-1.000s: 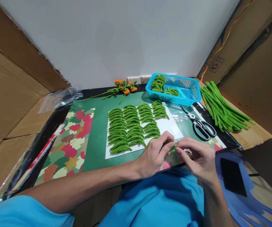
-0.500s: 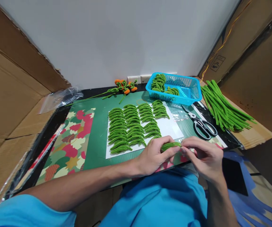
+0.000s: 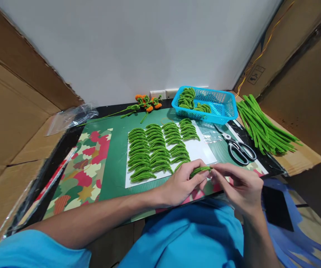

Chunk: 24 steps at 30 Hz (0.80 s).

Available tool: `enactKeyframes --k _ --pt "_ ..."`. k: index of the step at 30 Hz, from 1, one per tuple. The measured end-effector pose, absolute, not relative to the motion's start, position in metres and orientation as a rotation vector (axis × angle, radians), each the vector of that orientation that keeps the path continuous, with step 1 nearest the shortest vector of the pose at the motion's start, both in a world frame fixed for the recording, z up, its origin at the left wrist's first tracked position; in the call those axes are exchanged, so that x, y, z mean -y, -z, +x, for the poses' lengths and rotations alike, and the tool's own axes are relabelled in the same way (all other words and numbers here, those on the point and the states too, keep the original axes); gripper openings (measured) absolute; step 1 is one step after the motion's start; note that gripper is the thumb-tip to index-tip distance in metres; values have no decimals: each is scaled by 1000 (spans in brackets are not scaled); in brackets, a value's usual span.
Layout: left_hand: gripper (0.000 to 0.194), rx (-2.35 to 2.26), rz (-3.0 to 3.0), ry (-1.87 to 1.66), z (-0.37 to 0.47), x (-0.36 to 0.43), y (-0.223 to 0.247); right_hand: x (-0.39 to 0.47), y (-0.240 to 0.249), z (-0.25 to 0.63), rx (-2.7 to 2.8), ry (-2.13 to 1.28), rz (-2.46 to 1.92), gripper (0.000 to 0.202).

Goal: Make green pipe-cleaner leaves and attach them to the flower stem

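Between my two hands is a green fuzzy leaf piece [image 3: 199,171], held near the table's front edge. The thumb and fingers of my left hand [image 3: 183,183] are closed on its left part. My right hand [image 3: 240,186] pinches its right tip with thumb and forefinger. Behind my left hand, similar green leaf pieces [image 3: 139,152] lie in four columns on a white sheet [image 3: 202,149], and the nearest ones are partly hidden by that hand.
A blue basket [image 3: 219,118] holding more leaf pieces stands at the back. Scissors [image 3: 237,147] lie at the right beside a bundle of green stems [image 3: 266,128]. Orange flowers [image 3: 149,108] lie at the back, and a plastic bag [image 3: 76,117] at the back left.
The leaf piece has tilted a little, its right tip now slightly higher. My right hand's fingertips have shifted slightly left and up; my left hand has barely moved.
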State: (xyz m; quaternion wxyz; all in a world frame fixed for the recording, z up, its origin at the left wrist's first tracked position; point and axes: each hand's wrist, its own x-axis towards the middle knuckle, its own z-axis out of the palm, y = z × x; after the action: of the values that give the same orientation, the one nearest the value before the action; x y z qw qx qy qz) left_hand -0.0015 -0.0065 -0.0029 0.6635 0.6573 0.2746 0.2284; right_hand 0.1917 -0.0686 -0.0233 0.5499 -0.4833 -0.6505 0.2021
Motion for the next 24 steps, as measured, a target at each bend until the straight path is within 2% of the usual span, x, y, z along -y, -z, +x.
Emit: enactKeyframes --k 3,10,19,24 --pt "33 -617 1436 -544 -1 7 4 70 22 187 1544 -408 -1197 38" --pt "29 -641 1360 -600 -2 9 5 72 15 175 1670 -321 -1226 42" --pt "17 -660 1475 -730 -2 7 0 76 16 170 1702 -542 -1218 47" --pt "21 -618 1353 -710 -1 8 2 77 15 173 1632 -755 -1178 44"
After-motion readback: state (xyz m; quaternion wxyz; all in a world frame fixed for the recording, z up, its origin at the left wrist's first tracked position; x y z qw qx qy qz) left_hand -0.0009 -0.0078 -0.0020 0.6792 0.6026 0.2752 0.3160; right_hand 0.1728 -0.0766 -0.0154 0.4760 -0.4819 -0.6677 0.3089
